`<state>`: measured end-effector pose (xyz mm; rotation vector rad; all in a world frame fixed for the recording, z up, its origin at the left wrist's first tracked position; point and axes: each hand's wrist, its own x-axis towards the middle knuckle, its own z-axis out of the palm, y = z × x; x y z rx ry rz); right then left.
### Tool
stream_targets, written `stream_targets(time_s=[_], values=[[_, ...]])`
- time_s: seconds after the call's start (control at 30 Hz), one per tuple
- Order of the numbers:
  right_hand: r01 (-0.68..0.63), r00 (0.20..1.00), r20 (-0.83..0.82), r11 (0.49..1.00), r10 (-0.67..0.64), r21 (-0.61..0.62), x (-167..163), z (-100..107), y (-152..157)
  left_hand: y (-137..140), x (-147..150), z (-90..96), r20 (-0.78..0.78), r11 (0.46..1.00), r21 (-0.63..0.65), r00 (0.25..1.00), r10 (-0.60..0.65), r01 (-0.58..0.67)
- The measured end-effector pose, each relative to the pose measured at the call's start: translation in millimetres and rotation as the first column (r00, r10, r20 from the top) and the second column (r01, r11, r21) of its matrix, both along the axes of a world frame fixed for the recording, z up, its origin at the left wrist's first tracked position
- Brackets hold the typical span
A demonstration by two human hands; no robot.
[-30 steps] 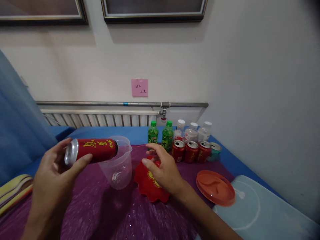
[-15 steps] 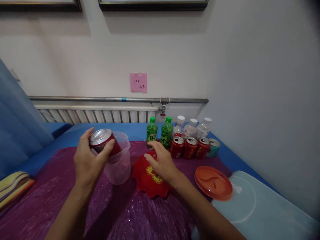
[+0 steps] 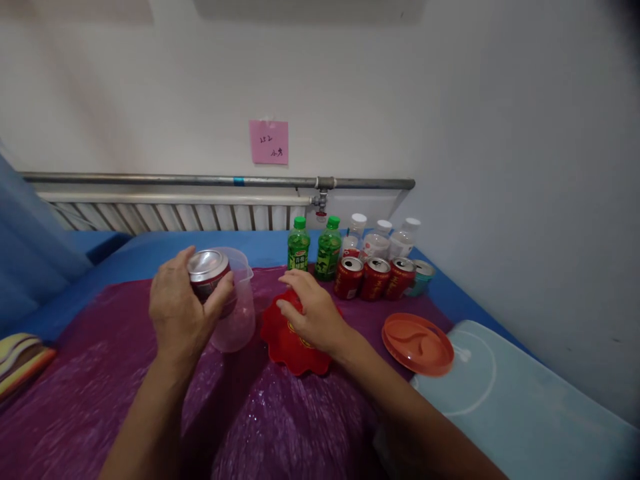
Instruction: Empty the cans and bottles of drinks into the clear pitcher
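Observation:
Fingers and thumb of my left hand [image 3: 183,310] wrap a dark red drink can [image 3: 209,270], its silver end facing up and slightly tilted. That can is in front of a clear plastic jug [image 3: 239,327], overlapping its rim; whether it touches the jug I cannot tell. My right hand [image 3: 314,313] hovers with bent, parted fingers and nothing in them. Below it lies a red scalloped dish [image 3: 287,347] with yellow decoration, partly hidden by the hand. Just beyond stand two green-capped bottles, a left one [image 3: 299,248] and a right one [image 3: 328,253].
Several red cans [image 3: 375,280], a teal can [image 3: 423,277] and white-capped clear bottles [image 3: 377,241] stand at the back right. An orange divided plate [image 3: 417,343] overlaps a pale blue mat [image 3: 480,373]. A purple plastic sheet [image 3: 280,427] covers the blue table [image 3: 210,243].
The can in my left hand has turned from a strong tilt to more upright. My right hand stays open over the red dish. The whole view has shifted slightly.

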<state>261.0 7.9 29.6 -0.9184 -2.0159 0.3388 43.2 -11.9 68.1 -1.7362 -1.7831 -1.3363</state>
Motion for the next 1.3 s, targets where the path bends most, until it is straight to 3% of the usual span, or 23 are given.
stream_targets(time_s=[0.3,1.3], values=[[-0.004,0.999,0.034,1.0,0.005,-0.021,0.3,-2.0,-0.7,-1.3,2.3,0.6,0.072,1.0,-0.001,0.997,-0.007,0.007],[-0.026,0.993,0.117,0.997,0.034,-0.066,-1.9,-11.4,2.3,-4.2,2.5,-1.6,0.069,1.0,-0.02,0.997,-0.023,0.024]])
